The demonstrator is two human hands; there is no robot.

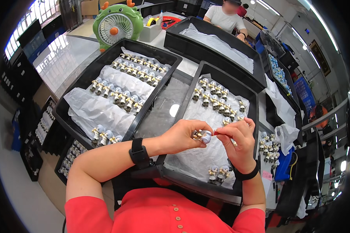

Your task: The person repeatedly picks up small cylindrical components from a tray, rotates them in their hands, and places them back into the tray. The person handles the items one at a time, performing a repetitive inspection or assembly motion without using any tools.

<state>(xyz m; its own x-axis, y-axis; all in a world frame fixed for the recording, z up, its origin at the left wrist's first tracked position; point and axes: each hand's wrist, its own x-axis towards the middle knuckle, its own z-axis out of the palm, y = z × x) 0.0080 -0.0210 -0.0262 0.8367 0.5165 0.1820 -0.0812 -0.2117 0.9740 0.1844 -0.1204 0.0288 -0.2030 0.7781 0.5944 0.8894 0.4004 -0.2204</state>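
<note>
My left hand point(181, 135) grips a small figurine point(203, 136) with a pale blue-grey round head and gold body, held over the right black tray point(253, 101). My right hand point(235, 140) is pinched against the figurine's right side, with something small and reddish between thumb and forefinger; what it is I cannot tell. Both wrists wear black bands. The tray below is lined with white paper and holds rows of similar figurines point(216, 98) at its far end and a pair point(218, 173) near its front edge.
A second black tray point(78, 87) at the left holds several rows of figurines on white paper. A third tray point(206, 42) lies behind. A green desk fan point(116, 26) stands at the back. Another person point(225, 17) sits across. More figurines point(269, 149) stand at the right.
</note>
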